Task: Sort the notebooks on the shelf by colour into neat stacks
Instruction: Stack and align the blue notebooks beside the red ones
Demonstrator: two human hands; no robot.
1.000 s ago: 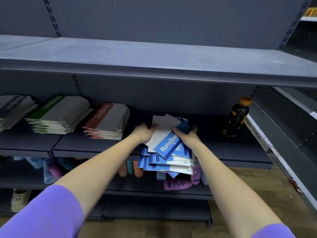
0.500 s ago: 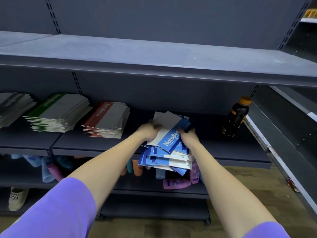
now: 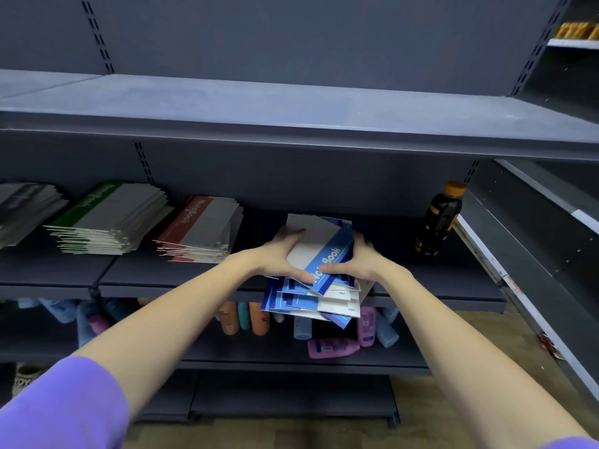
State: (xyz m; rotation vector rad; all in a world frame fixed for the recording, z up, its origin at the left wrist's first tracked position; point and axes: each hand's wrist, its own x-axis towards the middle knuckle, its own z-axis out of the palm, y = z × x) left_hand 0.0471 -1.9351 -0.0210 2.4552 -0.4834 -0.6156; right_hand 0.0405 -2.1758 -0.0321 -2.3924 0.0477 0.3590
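Left hand point(image 3: 275, 257) and right hand point(image 3: 361, 260) gripping untidy blue notebooks point(image 3: 319, 286), overhanging shelf point(image 3: 194, 283) edge

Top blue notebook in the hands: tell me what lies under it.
Under the top blue notebook lies a fanned pile of blue notebooks, overhanging the shelf edge. The left hand and right hand hide the pile's middle.

Blue-and-white notebooks point(image 3: 311, 296), a red-spined stack point(image 3: 201, 228), a green-spined stack point(image 3: 110, 215), an orange-capped dark bottle point(image 3: 439, 218), purple sleeves point(image 3: 64, 413).
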